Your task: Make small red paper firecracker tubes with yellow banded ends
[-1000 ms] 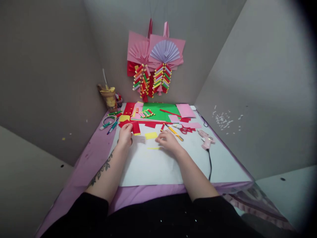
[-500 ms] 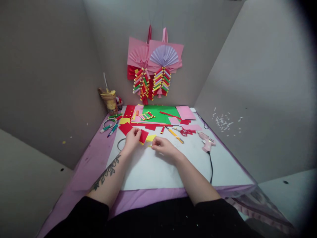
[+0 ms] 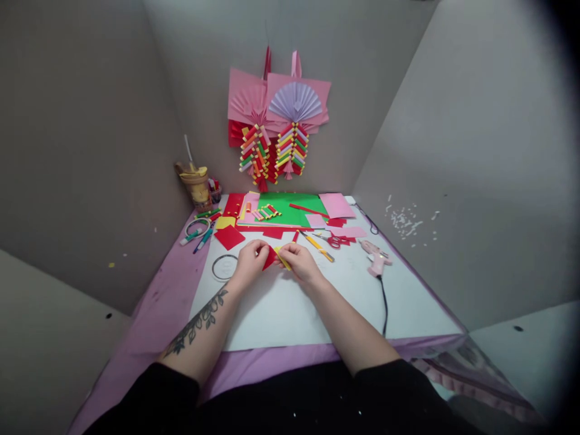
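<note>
My left hand pinches a small red paper piece over the white sheet on the table. Close beside it, my right hand has its fingers pressed on a narrow yellow strip, which lies against the right edge of the red piece. A red paper square lies flat behind my left hand. Behind the hands are a small red roll and a yellow cutter. A dark ring rests left of my left hand.
Red scissors and a pink glue gun with a black cord lie at the right. Green and pink sheets hold small rolls at the back. Pens and tape are at the left. Paper decorations hang on the wall.
My hands have come together. The red square is now flat on the table, and my left hand holds a smaller red piece. The yellow strip is now against that piece. The view has shifted slightly.
</note>
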The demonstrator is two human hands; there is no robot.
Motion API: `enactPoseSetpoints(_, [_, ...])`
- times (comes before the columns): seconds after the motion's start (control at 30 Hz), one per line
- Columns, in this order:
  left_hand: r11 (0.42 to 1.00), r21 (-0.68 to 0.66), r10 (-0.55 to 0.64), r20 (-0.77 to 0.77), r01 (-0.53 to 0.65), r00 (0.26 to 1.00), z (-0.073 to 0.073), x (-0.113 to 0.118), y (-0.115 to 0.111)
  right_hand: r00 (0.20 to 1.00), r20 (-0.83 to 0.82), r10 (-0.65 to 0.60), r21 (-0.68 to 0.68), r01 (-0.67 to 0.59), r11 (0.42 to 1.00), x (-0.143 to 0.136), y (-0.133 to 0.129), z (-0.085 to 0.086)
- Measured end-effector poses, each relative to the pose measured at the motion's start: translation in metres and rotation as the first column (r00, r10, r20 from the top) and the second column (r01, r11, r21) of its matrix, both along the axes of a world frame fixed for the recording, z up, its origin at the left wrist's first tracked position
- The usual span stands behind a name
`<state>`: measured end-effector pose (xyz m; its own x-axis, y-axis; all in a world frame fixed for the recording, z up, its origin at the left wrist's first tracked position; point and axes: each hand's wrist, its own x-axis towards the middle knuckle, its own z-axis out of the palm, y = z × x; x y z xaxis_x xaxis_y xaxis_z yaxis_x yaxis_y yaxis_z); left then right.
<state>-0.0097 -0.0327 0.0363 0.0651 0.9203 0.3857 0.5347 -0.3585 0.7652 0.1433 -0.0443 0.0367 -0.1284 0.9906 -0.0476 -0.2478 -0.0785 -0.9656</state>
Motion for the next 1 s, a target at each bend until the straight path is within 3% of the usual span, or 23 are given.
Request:
enactPoseSetpoints(0.1, [0.995,-0.086,-0.042,0.08,0.049,0.996,0.0014,0.0023,-0.0011,0.999,0.031,-0.04,-0.001,0.04,0.999,-0.0024,0.0013,-0.0016])
enactPoseSetpoints(0.3, [0.983,-0.132,-0.104,0.15,0.124,0.983,0.0028,0.0034,-0.0028,0.987,0.146,-0.062,0.046,0.056,0.997,0.001,0.0048,-0.002])
enactPoseSetpoints(0.77, [0.97,-0.135,-0.188,0.115,0.203,0.975,0.0018,0.0041,-0.0043,0.985,0.172,-0.017,0.096,0.001,0.995,0.0047,0.0089,-0.0093])
enactPoseSetpoints(1.0, [0.967,-0.161,-0.175,0.129,0.195,0.976,0.0027,0.0057,-0.0058,0.985,0.172,-0.016,0.115,-0.004,0.993,0.0049,0.0086,-0.0086])
